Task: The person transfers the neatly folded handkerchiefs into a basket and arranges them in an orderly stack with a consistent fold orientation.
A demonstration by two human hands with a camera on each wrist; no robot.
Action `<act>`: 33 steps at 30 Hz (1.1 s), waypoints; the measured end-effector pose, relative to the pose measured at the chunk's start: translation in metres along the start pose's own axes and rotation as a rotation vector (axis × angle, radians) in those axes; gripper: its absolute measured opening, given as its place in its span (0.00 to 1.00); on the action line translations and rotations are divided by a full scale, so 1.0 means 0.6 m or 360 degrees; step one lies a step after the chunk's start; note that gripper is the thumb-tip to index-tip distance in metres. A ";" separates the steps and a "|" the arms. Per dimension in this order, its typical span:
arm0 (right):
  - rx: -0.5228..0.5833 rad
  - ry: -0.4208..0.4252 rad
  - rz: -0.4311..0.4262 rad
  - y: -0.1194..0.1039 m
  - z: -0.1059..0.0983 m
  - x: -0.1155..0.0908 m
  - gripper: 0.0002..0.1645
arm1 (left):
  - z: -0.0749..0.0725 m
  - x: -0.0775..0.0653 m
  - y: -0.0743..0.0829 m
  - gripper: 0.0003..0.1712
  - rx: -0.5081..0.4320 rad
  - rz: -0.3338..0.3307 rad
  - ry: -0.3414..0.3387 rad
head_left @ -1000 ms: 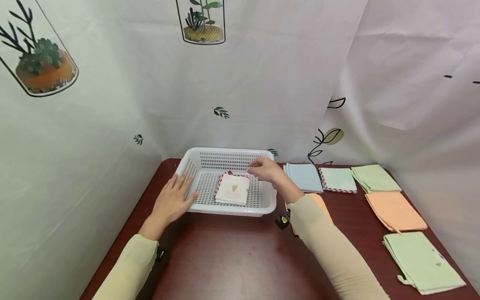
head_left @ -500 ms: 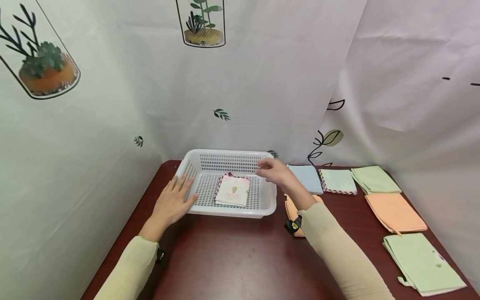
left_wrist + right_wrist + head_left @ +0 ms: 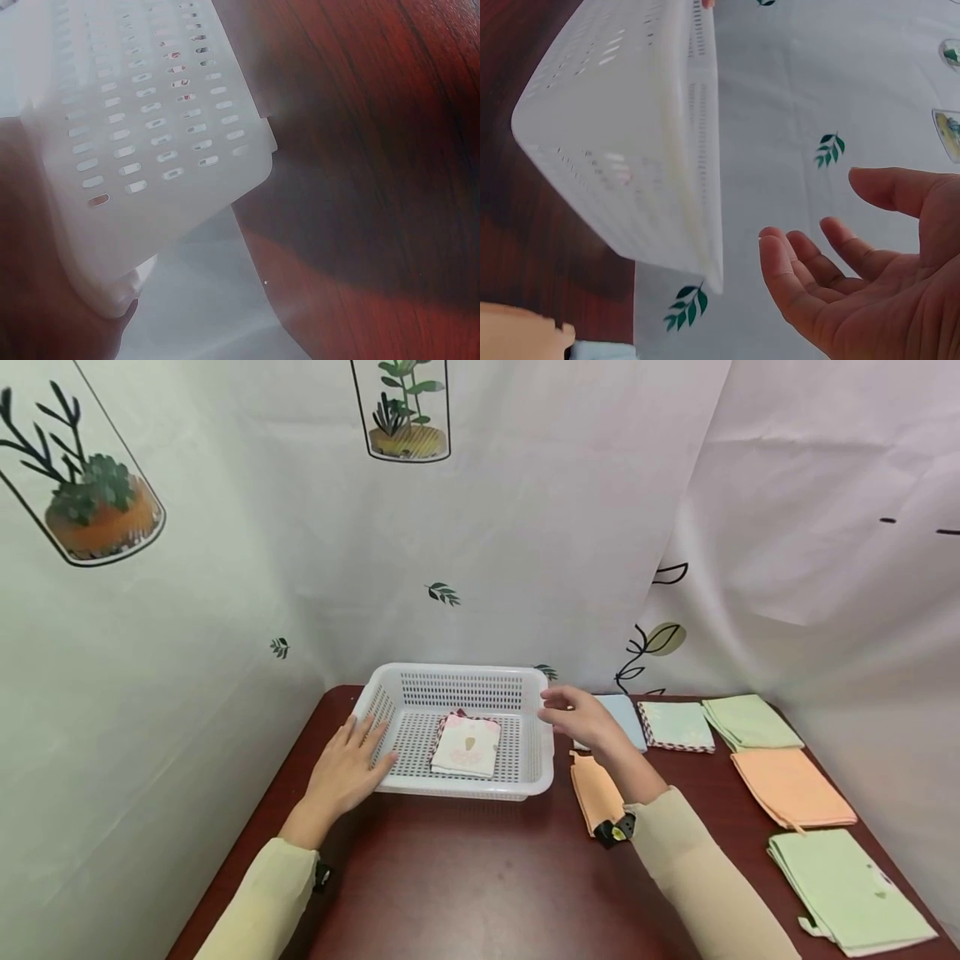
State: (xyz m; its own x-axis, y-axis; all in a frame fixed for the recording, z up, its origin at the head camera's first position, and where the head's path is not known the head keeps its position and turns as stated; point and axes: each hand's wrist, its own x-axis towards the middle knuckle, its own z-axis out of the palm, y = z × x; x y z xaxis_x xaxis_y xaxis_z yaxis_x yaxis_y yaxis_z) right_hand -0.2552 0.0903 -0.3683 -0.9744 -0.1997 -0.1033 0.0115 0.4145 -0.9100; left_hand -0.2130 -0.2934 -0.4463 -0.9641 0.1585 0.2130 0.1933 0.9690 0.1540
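Observation:
My left hand (image 3: 341, 777) rests on the left end of a white perforated plastic basket (image 3: 450, 788), fingers spread and straight. Inside the basket lies a folded white cloth (image 3: 467, 745) with a pink print and a red checked edge. Just past the basket's right rim, my right hand (image 3: 581, 718) hovers with nothing in it. In the right wrist view its fingers (image 3: 780, 274) are loosely bent, thumb apart, away from the basket (image 3: 615, 142). The basket wall (image 3: 157, 135) fills much of the left wrist view, where most of the left hand is out of sight.
Folded cloths lie at the right of the dark red table (image 3: 450, 877): blue (image 3: 626, 718), mint with checked edge (image 3: 677, 727), green (image 3: 750, 722), orange (image 3: 795, 787), another green (image 3: 847, 893). Another orange cloth (image 3: 595, 789) is partly under my right wrist. A printed white curtain (image 3: 487, 543) hangs behind.
My right hand has moved right, from over the basket's inside to beyond its right rim. The left hand, basket and cloths keep their places.

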 end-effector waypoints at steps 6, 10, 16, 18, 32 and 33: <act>-0.0007 0.0013 -0.0002 0.019 -0.021 -0.013 0.30 | -0.001 -0.001 0.000 0.41 0.0009 0.0001 -0.0010; 0.0012 0.0001 0.0015 0.031 -0.032 -0.018 0.30 | -0.001 0.000 -0.002 0.41 0.0014 0.0001 -0.0023; 0.0038 0.0005 0.0015 0.046 -0.045 -0.026 0.31 | 0.000 0.000 -0.002 0.41 0.0004 -0.0007 -0.0042; 0.0024 0.0022 0.0019 0.049 -0.049 -0.029 0.31 | 0.000 0.000 -0.003 0.41 0.0004 -0.0011 -0.0046; 0.0071 0.0027 0.0011 0.088 -0.078 -0.053 0.32 | 0.002 0.002 -0.002 0.40 -0.0014 0.0000 -0.0033; 0.0078 0.0027 0.0019 0.091 -0.081 -0.055 0.32 | 0.003 0.002 -0.002 0.40 -0.0016 0.0002 -0.0032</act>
State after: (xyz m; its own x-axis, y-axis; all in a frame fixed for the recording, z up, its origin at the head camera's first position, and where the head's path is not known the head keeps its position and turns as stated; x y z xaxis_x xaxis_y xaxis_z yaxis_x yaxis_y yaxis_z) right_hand -0.2332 0.1626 -0.3951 -0.9777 -0.1801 -0.1078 0.0336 0.3729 -0.9273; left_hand -0.2146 -0.2942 -0.4478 -0.9673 0.1636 0.1937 0.1962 0.9669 0.1634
